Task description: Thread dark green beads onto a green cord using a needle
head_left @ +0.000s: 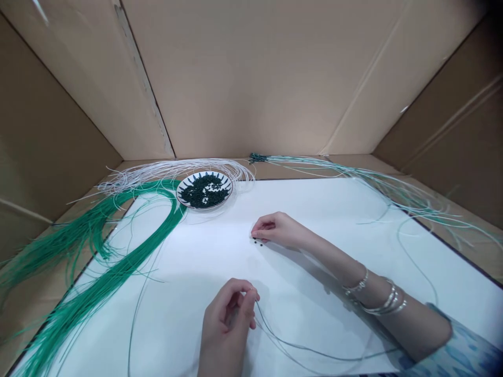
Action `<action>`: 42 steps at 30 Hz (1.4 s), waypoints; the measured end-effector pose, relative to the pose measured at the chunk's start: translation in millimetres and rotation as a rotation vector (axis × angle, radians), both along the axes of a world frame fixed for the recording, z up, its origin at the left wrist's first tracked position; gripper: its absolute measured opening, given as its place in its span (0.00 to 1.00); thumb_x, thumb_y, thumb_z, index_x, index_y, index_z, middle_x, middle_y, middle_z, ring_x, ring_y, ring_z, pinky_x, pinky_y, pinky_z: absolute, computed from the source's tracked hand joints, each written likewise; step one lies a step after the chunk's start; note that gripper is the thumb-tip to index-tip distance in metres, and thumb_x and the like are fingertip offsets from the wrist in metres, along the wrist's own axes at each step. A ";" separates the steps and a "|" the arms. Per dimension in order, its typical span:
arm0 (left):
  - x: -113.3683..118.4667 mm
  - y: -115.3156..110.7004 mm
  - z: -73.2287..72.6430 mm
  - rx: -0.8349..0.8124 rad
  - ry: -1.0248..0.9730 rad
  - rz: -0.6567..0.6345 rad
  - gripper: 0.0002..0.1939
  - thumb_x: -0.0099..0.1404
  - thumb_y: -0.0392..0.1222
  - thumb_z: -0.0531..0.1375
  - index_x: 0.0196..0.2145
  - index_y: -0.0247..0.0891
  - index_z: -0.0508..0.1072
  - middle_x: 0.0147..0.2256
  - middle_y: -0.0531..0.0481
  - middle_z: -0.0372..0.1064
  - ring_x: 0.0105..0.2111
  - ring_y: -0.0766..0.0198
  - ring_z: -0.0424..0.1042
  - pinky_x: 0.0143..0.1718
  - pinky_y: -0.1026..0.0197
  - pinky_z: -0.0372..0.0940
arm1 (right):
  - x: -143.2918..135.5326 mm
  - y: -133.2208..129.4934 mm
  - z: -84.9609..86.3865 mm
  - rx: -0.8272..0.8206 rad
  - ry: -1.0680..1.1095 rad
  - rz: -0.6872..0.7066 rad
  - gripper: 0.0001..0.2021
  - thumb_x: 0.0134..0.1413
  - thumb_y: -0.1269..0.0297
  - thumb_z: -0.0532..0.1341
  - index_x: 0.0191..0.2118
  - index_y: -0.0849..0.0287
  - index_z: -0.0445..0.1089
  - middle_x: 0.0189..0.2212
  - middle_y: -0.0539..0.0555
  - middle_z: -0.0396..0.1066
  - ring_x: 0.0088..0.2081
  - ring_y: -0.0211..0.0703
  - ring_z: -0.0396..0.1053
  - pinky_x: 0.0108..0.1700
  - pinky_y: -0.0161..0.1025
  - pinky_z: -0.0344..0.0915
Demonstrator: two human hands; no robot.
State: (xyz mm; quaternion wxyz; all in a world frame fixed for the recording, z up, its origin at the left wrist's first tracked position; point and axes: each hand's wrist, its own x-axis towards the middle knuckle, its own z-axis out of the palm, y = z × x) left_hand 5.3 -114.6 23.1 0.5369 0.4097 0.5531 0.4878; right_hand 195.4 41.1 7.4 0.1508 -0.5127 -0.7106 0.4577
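Observation:
My left hand (231, 319) is closed in a pinch on thin cords (291, 344), which trail from the fingertips to the lower right across the white board. Further up the board, my right hand (275, 229) has its thumb and fingers pinched together at the surface. Several tiny dark beads (258, 243) lie right by those fingertips; whether one is between them is hidden. Behind, to the left, a patterned plate (231, 189) holds a spread of dark green beads (202, 189).
A long bundle of green cord (129, 256) curves over the board's left side. White cords (168, 168) lie behind the plate. At the back right, a tied bundle of pale and green strands (338, 166) fans out over the white board (322, 204). Cardboard walls (259, 78) enclose the sides and back.

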 end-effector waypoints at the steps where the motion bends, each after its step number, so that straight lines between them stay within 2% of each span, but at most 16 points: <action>1: 0.3 -0.1 1.2 -0.007 0.003 0.003 0.16 0.61 0.56 0.68 0.28 0.40 0.77 0.23 0.56 0.66 0.21 0.66 0.65 0.26 0.66 0.62 | 1.8 0.0 1.7 -0.008 0.013 -0.004 0.09 0.69 0.62 0.63 0.45 0.62 0.75 0.41 0.53 0.78 0.39 0.44 0.77 0.43 0.46 0.76; 7: 2.1 -0.4 5.2 -0.026 0.028 0.014 0.22 0.58 0.63 0.68 0.26 0.40 0.77 0.22 0.56 0.64 0.21 0.66 0.64 0.24 0.66 0.62 | 15.3 -3.0 17.6 -0.003 0.009 -0.040 0.07 0.68 0.63 0.64 0.41 0.62 0.75 0.38 0.52 0.78 0.38 0.43 0.77 0.43 0.45 0.76; 12: 2.5 -0.5 5.5 -0.015 0.029 0.021 0.21 0.58 0.61 0.68 0.26 0.40 0.77 0.22 0.56 0.65 0.21 0.67 0.64 0.23 0.67 0.63 | 15.8 -15.6 28.2 0.063 -0.044 -0.047 0.06 0.66 0.65 0.65 0.37 0.62 0.75 0.34 0.50 0.78 0.37 0.42 0.77 0.43 0.45 0.75; 18: 0.6 -0.6 6.0 -0.011 0.043 0.004 0.17 0.60 0.56 0.68 0.26 0.40 0.77 0.21 0.56 0.65 0.21 0.67 0.64 0.25 0.67 0.61 | 5.7 -21.4 22.9 0.110 -0.064 -0.023 0.06 0.65 0.66 0.66 0.36 0.62 0.76 0.35 0.50 0.79 0.39 0.43 0.78 0.46 0.47 0.74; 22: 0.3 -0.6 5.6 -0.016 0.037 -0.001 0.18 0.60 0.57 0.68 0.26 0.40 0.77 0.22 0.56 0.65 0.21 0.66 0.64 0.25 0.66 0.61 | 4.7 -19.2 19.9 0.123 -0.084 -0.024 0.06 0.66 0.65 0.65 0.37 0.61 0.76 0.36 0.51 0.79 0.39 0.43 0.78 0.46 0.46 0.75; 26: -0.5 -0.5 4.4 -0.012 0.029 -0.019 0.17 0.60 0.57 0.68 0.27 0.40 0.77 0.22 0.56 0.65 0.21 0.66 0.64 0.26 0.65 0.62 | 11.8 -14.2 22.8 0.164 -0.116 -0.043 0.07 0.67 0.64 0.64 0.38 0.61 0.76 0.36 0.51 0.79 0.39 0.44 0.78 0.46 0.46 0.75; 33: -1.0 0.5 3.2 -0.012 0.014 -0.052 0.14 0.61 0.53 0.66 0.27 0.40 0.76 0.24 0.56 0.65 0.23 0.65 0.64 0.27 0.65 0.62 | 32.6 -7.2 24.3 0.318 -0.202 -0.171 0.06 0.68 0.64 0.63 0.44 0.60 0.76 0.42 0.54 0.78 0.42 0.44 0.77 0.48 0.48 0.74; 37: 0.7 2.0 1.4 -0.023 -0.009 -0.069 0.11 0.60 0.49 0.66 0.26 0.39 0.75 0.22 0.57 0.62 0.22 0.66 0.64 0.26 0.65 0.60 | 12.4 5.6 29.9 0.357 -0.199 -0.119 0.06 0.68 0.64 0.63 0.43 0.60 0.75 0.43 0.54 0.78 0.41 0.44 0.77 0.46 0.47 0.75; 42: 2.6 3.4 -12.3 0.062 -0.005 -0.074 0.11 0.63 0.48 0.65 0.27 0.39 0.75 0.22 0.56 0.63 0.22 0.65 0.65 0.26 0.64 0.59 | -46.6 67.0 50.7 0.439 -0.216 0.027 0.08 0.68 0.62 0.63 0.48 0.60 0.75 0.49 0.56 0.76 0.46 0.47 0.76 0.48 0.49 0.75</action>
